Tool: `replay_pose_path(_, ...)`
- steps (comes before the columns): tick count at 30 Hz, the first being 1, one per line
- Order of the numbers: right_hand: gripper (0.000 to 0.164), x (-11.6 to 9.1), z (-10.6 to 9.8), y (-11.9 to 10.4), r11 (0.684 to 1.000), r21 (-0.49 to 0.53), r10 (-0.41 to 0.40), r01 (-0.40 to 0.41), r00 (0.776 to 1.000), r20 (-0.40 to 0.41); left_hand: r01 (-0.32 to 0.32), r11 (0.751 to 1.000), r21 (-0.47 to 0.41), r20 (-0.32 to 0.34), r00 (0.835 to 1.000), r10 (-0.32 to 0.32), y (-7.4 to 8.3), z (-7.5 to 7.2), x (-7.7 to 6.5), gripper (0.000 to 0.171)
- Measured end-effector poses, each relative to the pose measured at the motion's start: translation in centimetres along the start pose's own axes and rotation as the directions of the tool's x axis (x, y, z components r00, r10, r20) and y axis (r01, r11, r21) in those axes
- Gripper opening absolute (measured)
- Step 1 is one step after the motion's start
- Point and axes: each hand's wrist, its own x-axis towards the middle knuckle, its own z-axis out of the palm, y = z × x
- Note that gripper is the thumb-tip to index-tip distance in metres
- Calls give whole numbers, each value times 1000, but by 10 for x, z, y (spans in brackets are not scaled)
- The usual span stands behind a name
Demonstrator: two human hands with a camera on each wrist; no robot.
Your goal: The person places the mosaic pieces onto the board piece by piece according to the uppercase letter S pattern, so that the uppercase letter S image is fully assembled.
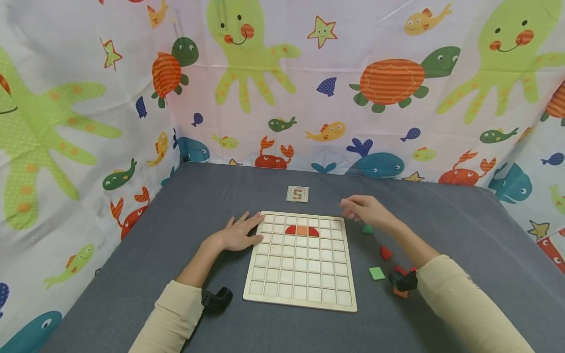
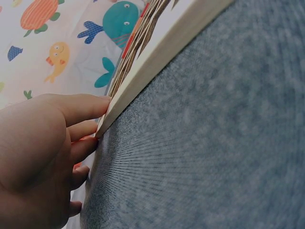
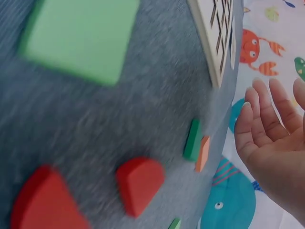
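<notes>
A wooden grid board (image 1: 301, 265) lies flat on the table. Near its top, an orange square (image 1: 302, 230) sits between two red quarter-round pieces (image 1: 290, 230). My left hand (image 1: 238, 234) rests at the board's upper left edge, fingers spread; in the left wrist view, its fingertips (image 2: 106, 101) touch the board's side. Beyond the upper right corner, my right hand (image 1: 371, 212) hovers with loosely bent fingers. Its palm and fingers (image 3: 274, 117) hold nothing in the right wrist view. Beneath it lies a green piece (image 1: 367, 229).
Right of the board are a red quarter-round piece (image 1: 386, 253), a light green square (image 1: 377, 273) and an orange piece (image 1: 400, 292), partly behind the right wrist camera (image 1: 403, 281). A small patterned card (image 1: 297, 193) lies behind the board. A printed curtain (image 1: 282, 88) borders the table.
</notes>
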Motion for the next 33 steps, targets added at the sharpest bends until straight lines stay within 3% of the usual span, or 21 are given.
replay_pose_path(9, 49, -14, -10, 16, 999, -22, 30, -30, 1000, 1, -7, 1000, -4, 0, 1000, 7, 0, -1, -1, 65)
replay_pose_path(22, 47, -36, -16, 31, 997, 22, 77, -78, 997, 5, -25, 1000, -18, 8, 1000, 26, -1, -3, -2, 65)
replay_pose_path(33, 42, -56, -12, 35, 1000, 14, 25, -25, 999, -24, -14, 1000, -8, 10, 1000, 14, 0, -2, 0, 66)
